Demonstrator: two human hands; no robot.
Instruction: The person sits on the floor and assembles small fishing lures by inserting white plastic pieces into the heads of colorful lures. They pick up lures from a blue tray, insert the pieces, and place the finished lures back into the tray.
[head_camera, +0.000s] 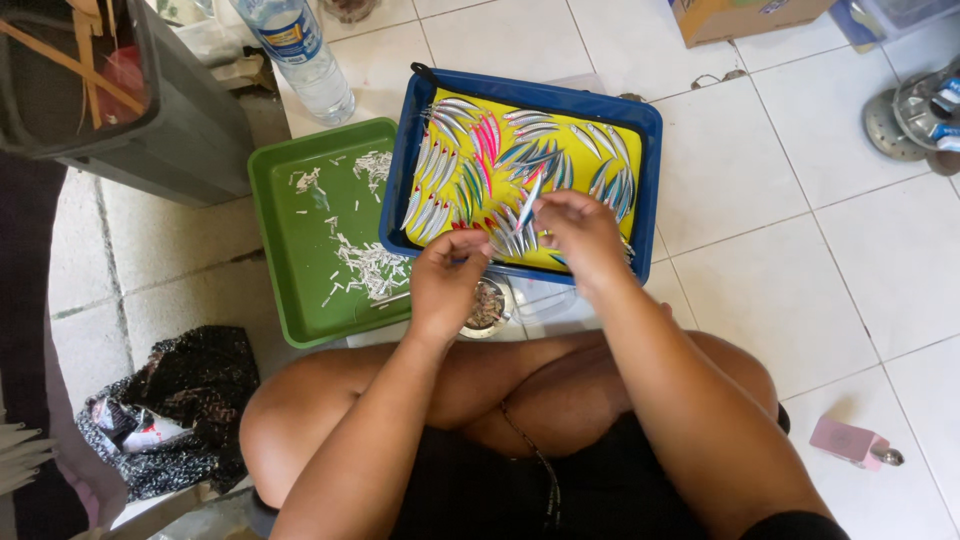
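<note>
the right hand (582, 232) pinches one slim silvery lure blank (530, 200) between thumb and fingertips, holding it near its lower end so the pointed upper end sticks up and away over the tray. the left hand (447, 275) sits just beside it, fingers curled in toward the same spot; something thin may be nipped in them, but i cannot tell what, or whether they touch the piece at all.

the held piece looks light, stiff and glossy, so likely slippery. a pinch across its flat sides near the middle should hold it best, since the tapered tips give little to grip and look sharp.

directly under and beyond the grip lies the blue tray (648, 150) with a yellow liner, spread with many more such blanks, silver with some pink and blue. to the left of the left hand, touching the blue tray, is a green tray (285, 270) strewn with small white scraps. just beneath the hands, toward the crossed legs, stands a small round dish (488, 310) of tiny bits. farther left, a grey bin (190, 140) and a clear plastic bottle (305, 60); a dark cloth bundle (185, 400) lies on the tiled floor.
</note>
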